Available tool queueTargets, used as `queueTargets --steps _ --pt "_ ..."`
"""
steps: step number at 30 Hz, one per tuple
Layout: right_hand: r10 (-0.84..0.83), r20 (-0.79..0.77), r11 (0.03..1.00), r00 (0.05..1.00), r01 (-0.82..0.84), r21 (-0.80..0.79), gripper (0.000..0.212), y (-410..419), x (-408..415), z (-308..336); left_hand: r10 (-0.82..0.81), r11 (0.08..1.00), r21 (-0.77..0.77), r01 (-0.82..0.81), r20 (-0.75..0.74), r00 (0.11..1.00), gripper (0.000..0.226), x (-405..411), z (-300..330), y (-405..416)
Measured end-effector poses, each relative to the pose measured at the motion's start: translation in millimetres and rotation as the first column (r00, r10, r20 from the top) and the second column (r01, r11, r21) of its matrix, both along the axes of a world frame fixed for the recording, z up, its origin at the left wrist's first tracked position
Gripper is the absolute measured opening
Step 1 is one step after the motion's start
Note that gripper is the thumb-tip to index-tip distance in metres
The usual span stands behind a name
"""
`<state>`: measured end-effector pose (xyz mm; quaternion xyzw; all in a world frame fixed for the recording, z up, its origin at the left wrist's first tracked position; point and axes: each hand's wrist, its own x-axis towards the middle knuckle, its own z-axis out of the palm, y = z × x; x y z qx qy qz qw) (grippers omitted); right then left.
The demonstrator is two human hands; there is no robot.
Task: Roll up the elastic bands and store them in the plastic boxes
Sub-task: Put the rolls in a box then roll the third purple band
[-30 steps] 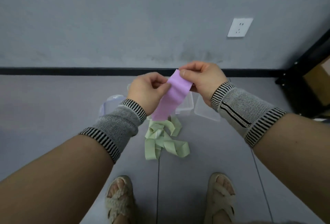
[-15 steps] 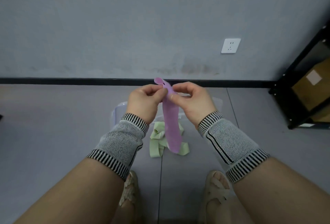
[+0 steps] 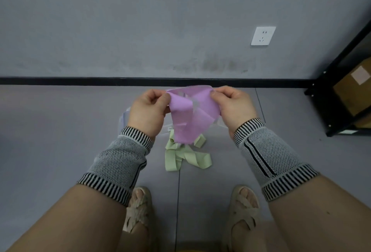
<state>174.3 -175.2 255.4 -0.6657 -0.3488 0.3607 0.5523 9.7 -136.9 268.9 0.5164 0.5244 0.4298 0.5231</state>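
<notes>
Two hands hold one purple band in the air above the floor. The left hand pinches its upper left corner and the right hand pinches the upper right corner, so the rest hangs down loose. It looks thin, light and very soft, so rolling should begin from one short end, with fingers at both edges. Below it, green bands lie tangled. Farther, the clear plastic boxes are mostly hidden.
</notes>
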Motion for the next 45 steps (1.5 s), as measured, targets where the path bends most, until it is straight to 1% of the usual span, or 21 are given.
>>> queueTargets --steps 4,8,12,13,16,18,20,23,25,28,30,32,35,38,39,40,43,45 --pt "-0.037 -0.04 0.999 0.999 0.035 -0.036 0.031 4 3 -4 -0.007 1.0 -0.011 0.007 -0.043 0.999 0.021 -2 -5 10" --pt "-0.039 -0.001 0.998 0.999 0.039 -0.058 0.033 6 3 -5 -0.017 1.0 -0.016 0.016 -0.044 0.999 0.02 -3 -5 14" --pt "-0.04 0.038 0.997 0.998 0.043 -0.065 0.031 7 3 -4 -0.035 0.999 -0.023 0.034 -0.035 0.999 0.021 -4 -1 15" --pt "-0.042 0.039 0.997 0.998 0.045 -0.07 0.029 7 3 -3 -0.04 0.999 -0.029 0.039 -0.023 0.999 0.021 -4 0 14" --pt "-0.005 0.069 0.997 0.998 0.011 -0.077 0.015 6 1 -1 -0.043 0.996 -0.07 0.046 0.042 0.998 0.02 -3 3 12" --pt "0.019 0.107 0.998 0.994 -0.013 -0.059 0.023 5 -2 0 -0.039 0.994 -0.098 0.047 0.084 0.996 0.02 -2 6 11" --pt "0.052 0.101 0.998 0.994 -0.049 -0.033 0.018 3 -8 4 -0.032 0.992 -0.114 0.044 0.108 0.994 0.017 0 8 11" --pt "0.178 0.063 0.984 0.982 -0.176 -0.037 0.014 0 -19 7 -0.02 0.99 -0.135 0.038 0.131 0.991 0.014 -1 10 12" --pt "0.232 0.043 0.973 0.972 -0.231 -0.026 0.012 -2 -24 6 -0.019 0.988 -0.147 0.041 0.147 0.989 0.013 -3 10 13" --pt "0.218 0.062 0.976 0.974 -0.219 0.003 0.014 -2 -27 6 -0.006 0.985 -0.167 0.038 0.186 0.983 0.011 -6 11 14" --pt "0.191 0.112 0.98 0.975 -0.195 0.025 0.026 -1 -27 6 -0.004 0.984 -0.175 0.039 0.194 0.981 0.01 -7 10 14" --pt "0.199 0.098 0.977 0.975 -0.205 0.058 0.035 0 -29 8 -0.017 0.983 -0.178 0.053 0.2 0.98 0.009 -8 10 15" --pt "0.245 0.043 0.964 0.969 -0.248 0.095 0.025 -2 -33 11 -0.042 0.981 -0.176 0.083 0.222 0.974 0.007 -8 10 13" --pt "0.224 0.038 0.967 0.974 -0.227 0.116 0.022 0 -35 12 -0.067 0.974 -0.193 0.121 0.265 0.962 0.009 -4 12 10" --pt "0.205 0.012 0.971 0.979 -0.204 0.128 0.023 1 -34 11 -0.083 0.968 -0.207 0.139 0.258 0.963 0.009 -3 12 9" --pt "0.18 -0.024 0.975 0.983 -0.175 0.138 0.024 2 -33 12 -0.112 0.962 -0.221 0.161 0.22 0.969 0.01 -2 12 7" --pt "0.09 -0.143 0.986 0.986 -0.068 0.152 0.024 4 -29 13 -0.254 0.948 -0.201 0.247 -0.014 0.967 0.018 0 6 2" --pt "0.036 -0.192 0.989 0.981 -0.008 0.148 0.021 4 -24 12 -0.29 0.952 -0.139 0.274 -0.112 0.95 0.027 2 2 0"
